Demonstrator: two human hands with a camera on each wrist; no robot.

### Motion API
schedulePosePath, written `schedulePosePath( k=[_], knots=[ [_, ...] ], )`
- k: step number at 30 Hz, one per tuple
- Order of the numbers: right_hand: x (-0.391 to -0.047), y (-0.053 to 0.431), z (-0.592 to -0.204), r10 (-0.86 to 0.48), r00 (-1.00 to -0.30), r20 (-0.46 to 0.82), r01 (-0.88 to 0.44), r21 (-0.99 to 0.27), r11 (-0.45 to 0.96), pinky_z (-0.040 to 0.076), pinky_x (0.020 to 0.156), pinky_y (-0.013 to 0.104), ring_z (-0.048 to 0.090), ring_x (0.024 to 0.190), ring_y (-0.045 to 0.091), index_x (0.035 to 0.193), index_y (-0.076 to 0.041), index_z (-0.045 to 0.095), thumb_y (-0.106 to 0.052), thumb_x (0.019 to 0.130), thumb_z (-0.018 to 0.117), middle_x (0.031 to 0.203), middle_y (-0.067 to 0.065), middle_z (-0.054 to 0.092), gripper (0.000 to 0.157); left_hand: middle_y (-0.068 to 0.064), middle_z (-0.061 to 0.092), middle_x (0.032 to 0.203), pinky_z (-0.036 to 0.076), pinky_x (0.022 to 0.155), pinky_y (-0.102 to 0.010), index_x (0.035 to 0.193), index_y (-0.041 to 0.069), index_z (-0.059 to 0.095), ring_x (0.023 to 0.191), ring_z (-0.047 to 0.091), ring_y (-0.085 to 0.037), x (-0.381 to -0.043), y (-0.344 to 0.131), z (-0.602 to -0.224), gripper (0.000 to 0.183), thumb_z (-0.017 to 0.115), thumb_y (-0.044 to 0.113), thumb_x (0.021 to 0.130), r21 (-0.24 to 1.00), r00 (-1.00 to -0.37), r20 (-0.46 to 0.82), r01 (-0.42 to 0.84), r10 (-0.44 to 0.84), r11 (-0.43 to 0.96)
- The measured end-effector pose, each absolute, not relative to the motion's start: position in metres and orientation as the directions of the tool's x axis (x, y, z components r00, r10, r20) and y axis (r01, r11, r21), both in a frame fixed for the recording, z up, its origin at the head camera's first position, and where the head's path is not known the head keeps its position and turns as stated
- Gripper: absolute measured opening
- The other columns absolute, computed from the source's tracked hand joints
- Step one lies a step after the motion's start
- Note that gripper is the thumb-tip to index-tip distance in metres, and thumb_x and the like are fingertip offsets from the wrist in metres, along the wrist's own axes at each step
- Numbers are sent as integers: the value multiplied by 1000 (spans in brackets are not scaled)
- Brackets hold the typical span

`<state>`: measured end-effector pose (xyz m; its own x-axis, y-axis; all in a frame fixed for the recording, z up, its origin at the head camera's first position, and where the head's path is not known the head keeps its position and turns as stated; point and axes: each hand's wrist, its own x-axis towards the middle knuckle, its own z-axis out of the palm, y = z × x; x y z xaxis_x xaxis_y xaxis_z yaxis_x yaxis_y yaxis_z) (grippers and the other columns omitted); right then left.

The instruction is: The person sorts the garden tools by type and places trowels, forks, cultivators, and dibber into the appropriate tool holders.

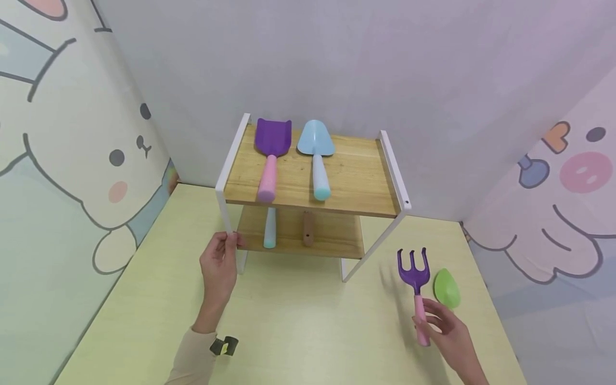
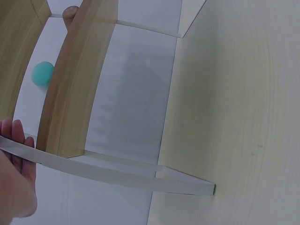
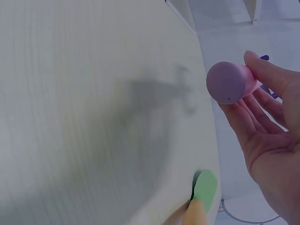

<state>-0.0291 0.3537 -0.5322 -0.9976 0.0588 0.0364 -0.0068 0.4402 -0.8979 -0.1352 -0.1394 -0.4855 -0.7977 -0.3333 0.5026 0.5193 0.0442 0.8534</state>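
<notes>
My right hand (image 1: 451, 336) holds a toy garden fork by its pink handle (image 1: 421, 315), its purple three-pronged head pointing away from me. In the right wrist view the rounded handle end (image 3: 227, 83) shows between thumb and fingers, raised over the table. My left hand (image 1: 220, 266) grips the white left frame of a two-tier wooden shelf (image 1: 356, 182), fingers on one side of the bar (image 2: 93, 172). On the top board lie a purple shovel (image 1: 273, 138) with a pink handle and a light blue trowel (image 1: 315, 140).
On the lower board, a light blue handle (image 1: 270, 229) and a brown handle (image 1: 308, 229) stick out; their heads are hidden. A green scoop-like tool (image 1: 446, 289) lies on the table right of the fork. Cartoon-printed cloth walls (image 1: 308, 64) enclose the table (image 1: 298, 326).
</notes>
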Motion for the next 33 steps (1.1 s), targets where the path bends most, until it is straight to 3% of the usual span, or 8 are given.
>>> schedulePosePath(
  k=[6, 20, 33],
  knots=[
    [-23, 347, -531, 32, -994, 102, -82, -918, 389, 62, 73, 30, 72, 97, 10, 132, 11, 57, 14, 86, 74, 120, -6, 69, 49, -20, 66, 89, 54, 85, -17, 97, -18, 58, 83, 68, -12, -135, -139, -485, 16, 51, -6, 105, 853, -798, 503, 519, -333, 44],
    [-12, 323, -514, 86, -994, 69, -30, -922, 386, 61, 81, 28, 71, 100, 11, 134, 7, 56, 9, 90, 74, 121, -5, 68, 48, -21, 66, 89, 54, 84, -18, 96, -18, 58, 83, 68, -14, -136, -139, -486, 18, 52, -3, 105, 869, -814, 473, 493, -336, 30],
    [-2, 307, -508, 43, -985, 167, -144, -934, 328, 61, 81, 28, 71, 102, 13, 133, 8, 56, 19, 83, 74, 123, 4, 68, 55, -22, 66, 90, 53, 86, -18, 96, -17, 59, 84, 67, -12, -135, -140, -484, 18, 53, -3, 105, 873, -816, 469, 485, -339, 41]
  ],
)
